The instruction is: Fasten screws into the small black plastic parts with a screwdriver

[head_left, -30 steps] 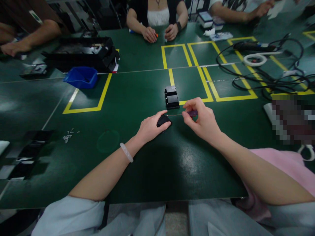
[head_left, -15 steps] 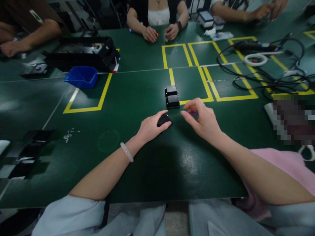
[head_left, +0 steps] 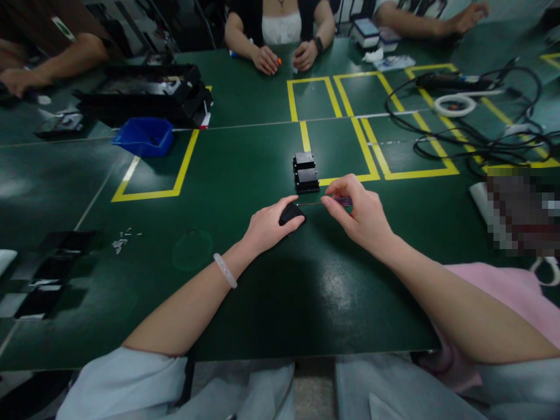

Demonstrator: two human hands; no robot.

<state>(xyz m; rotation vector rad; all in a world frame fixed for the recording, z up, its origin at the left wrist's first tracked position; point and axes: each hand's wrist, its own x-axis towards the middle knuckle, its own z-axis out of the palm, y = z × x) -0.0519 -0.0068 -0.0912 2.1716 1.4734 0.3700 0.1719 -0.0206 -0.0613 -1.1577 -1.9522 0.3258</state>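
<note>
My left hand (head_left: 271,224) is closed around a small black box-like part (head_left: 292,217), holding it against the green table between thumb and fingers. In my right hand (head_left: 361,213) is a thin screwdriver (head_left: 342,202) with a purplish handle, pinched between thumb and fingers. Its shaft lies nearly level and points left, the tip meeting the right upper edge of the black part. My fingers hide much of the part. Just beyond sit two similar black parts (head_left: 306,172) in a row, with small shiny screws along their sides.
Small screws (head_left: 120,240) lie scattered at left, near more black parts (head_left: 56,268). Farther back are a blue bin (head_left: 146,139) and stacked black trays (head_left: 144,105). Coiled black cables (head_left: 472,140) and a roll of white tape (head_left: 454,106) occupy the right. Co-workers' hands (head_left: 286,58) rest across the table.
My hands, the part and the screwdriver stay nearly in place; the screwdriver handle shows slightly more. At the far right, a co-worker's hands have moved apart.
</note>
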